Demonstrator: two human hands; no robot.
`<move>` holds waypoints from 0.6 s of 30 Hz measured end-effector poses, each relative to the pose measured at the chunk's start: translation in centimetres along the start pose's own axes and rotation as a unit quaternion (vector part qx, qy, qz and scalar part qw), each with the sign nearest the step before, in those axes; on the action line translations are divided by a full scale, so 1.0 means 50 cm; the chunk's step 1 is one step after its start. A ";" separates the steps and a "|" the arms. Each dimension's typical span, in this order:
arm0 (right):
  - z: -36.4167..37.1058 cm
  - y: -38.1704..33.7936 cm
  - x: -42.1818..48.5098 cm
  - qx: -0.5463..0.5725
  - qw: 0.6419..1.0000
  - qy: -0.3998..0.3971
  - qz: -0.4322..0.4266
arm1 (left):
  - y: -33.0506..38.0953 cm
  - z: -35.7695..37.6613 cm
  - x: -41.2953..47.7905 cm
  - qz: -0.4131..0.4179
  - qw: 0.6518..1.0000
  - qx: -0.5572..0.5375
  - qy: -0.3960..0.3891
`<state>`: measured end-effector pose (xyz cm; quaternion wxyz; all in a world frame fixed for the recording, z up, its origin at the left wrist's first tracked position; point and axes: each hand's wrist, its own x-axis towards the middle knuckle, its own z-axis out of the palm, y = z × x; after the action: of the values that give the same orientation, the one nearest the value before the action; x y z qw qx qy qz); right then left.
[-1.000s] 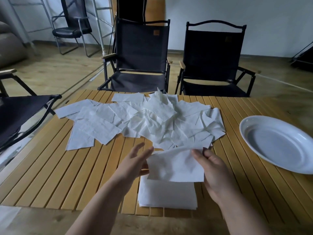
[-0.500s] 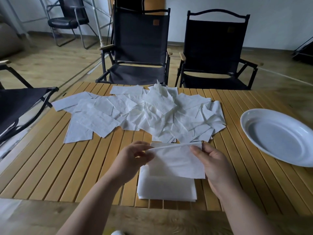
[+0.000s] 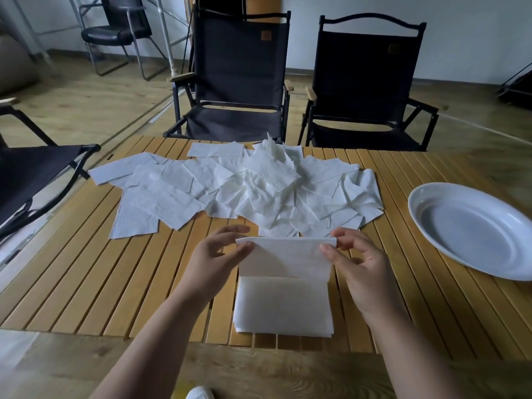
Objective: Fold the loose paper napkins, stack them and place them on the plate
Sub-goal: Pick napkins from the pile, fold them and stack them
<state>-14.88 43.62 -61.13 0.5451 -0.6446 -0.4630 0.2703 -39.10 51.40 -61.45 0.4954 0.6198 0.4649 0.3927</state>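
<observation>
A slatted wooden table (image 3: 86,283) carries everything. Just beyond the left hand (image 3: 214,263) and the right hand (image 3: 359,266) sprawls a heap of loose paper napkins (image 3: 236,191), overlapping and crumpled, spreading well out to the left. Between the two hands, nearer the table's front edge, lies a neat stack of folded napkins (image 3: 283,305). Well to the right of the right hand sits a white oval plate (image 3: 472,228).
</observation>
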 end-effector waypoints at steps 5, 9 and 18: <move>0.003 -0.002 -0.002 0.046 0.999 -0.014 0.008 | 0.011 0.000 -0.010 -0.010 0.997 -0.056 -0.044; 0.009 0.006 0.006 0.093 0.993 -0.051 0.052 | 0.006 -0.003 -0.009 -0.020 0.997 -0.059 -0.052; 0.007 0.008 0.006 0.042 0.988 -0.091 0.119 | -0.004 -0.001 -0.006 -0.069 0.993 -0.039 -0.092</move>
<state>-14.95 44.06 -61.58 0.4909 -0.6446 -0.4187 0.4102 -39.27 51.13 -61.63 0.5860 0.6000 0.4430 0.3167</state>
